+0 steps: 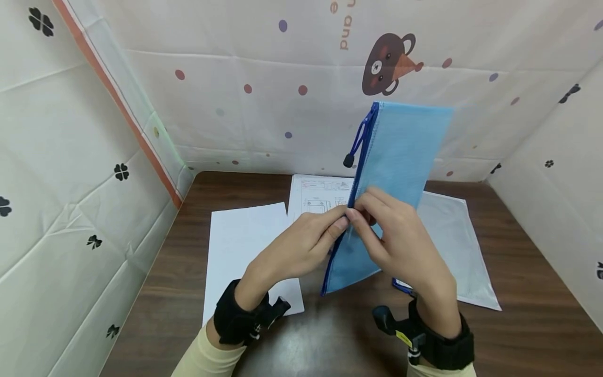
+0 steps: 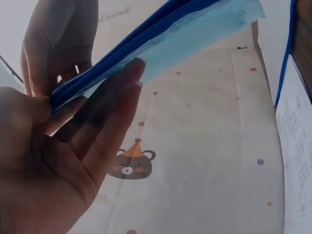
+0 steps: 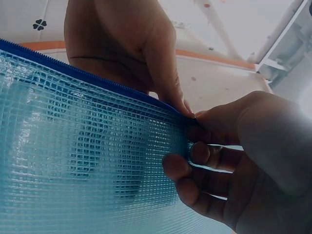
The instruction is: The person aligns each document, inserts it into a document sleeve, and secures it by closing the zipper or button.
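Note:
A light blue mesh zipper pouch (image 1: 407,146) stands up above the table, its dark blue zipper edge facing left. My left hand (image 1: 303,243) pinches that edge between thumb and fingers, with several fingers behind the pouch. Close beside it, the right hand (image 1: 400,238) pinches the same edge, thumb near the left thumb. In the right wrist view, the fingers of the right hand (image 3: 243,156) curl at the mesh side, and the zipper teeth run along the top. A blue cord loop with a black end (image 1: 348,160) hangs from the upper zipper end. Whether the zipper is open is unclear.
On the brown table (image 1: 174,283) lie a blank white sheet (image 1: 245,251), printed pages (image 1: 316,192) behind it, and a pale, whitish flat pouch or sleeve (image 1: 454,246) at the right. A small blue-edged item (image 1: 402,286) shows by the right wrist. Patterned cloth walls surround the table.

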`<state>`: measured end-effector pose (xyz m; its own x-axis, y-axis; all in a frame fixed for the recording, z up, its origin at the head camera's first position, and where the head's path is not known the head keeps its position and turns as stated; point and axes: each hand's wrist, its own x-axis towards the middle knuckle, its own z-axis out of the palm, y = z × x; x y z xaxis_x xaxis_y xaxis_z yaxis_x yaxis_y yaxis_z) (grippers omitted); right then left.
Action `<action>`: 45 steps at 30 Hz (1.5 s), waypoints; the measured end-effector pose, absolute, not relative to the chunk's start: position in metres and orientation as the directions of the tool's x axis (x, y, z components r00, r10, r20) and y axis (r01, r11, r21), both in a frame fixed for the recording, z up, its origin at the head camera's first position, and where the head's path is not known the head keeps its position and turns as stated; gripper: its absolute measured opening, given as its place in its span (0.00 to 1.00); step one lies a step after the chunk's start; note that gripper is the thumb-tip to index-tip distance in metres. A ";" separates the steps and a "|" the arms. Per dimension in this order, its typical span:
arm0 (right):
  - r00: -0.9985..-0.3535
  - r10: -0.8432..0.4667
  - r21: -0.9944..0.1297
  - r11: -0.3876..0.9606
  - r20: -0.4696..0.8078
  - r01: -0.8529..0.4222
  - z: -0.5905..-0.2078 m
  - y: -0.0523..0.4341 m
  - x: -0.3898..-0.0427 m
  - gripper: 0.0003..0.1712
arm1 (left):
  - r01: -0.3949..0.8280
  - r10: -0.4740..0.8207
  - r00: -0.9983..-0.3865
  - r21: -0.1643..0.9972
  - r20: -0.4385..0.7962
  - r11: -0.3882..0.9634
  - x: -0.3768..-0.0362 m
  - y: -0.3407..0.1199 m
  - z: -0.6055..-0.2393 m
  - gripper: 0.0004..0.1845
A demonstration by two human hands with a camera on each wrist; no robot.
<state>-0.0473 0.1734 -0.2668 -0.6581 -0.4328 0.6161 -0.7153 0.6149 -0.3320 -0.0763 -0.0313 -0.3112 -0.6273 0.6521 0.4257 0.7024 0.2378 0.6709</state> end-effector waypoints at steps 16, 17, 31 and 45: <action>-0.678 -0.429 -0.334 0.636 0.597 -0.696 -0.271 0.169 -0.053 0.09 | 0.630 0.632 -0.667 0.751 0.394 0.197 -0.075 -0.028 -0.313 0.14; -0.679 -0.429 -0.337 0.634 0.596 -0.696 -0.271 0.169 -0.054 0.09 | 0.626 0.631 -0.671 0.754 0.390 0.199 -0.075 -0.029 -0.313 0.14; -0.687 -0.412 -0.342 0.644 0.599 -0.685 -0.273 0.170 -0.056 0.08 | 0.573 0.632 -0.685 0.804 0.363 0.161 -0.077 -0.027 -0.313 0.14; -0.694 -0.420 -0.301 0.682 0.585 -0.666 -0.275 0.171 -0.059 0.08 | 0.573 0.622 -0.692 0.803 0.368 0.163 -0.086 -0.025 -0.322 0.13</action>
<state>-0.0587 0.1714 -0.2749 -0.6942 -0.4197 0.5848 -0.6661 0.6825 -0.3009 -0.0856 -0.0254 -0.3224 -0.6915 0.6217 0.3678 0.5734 0.1627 0.8030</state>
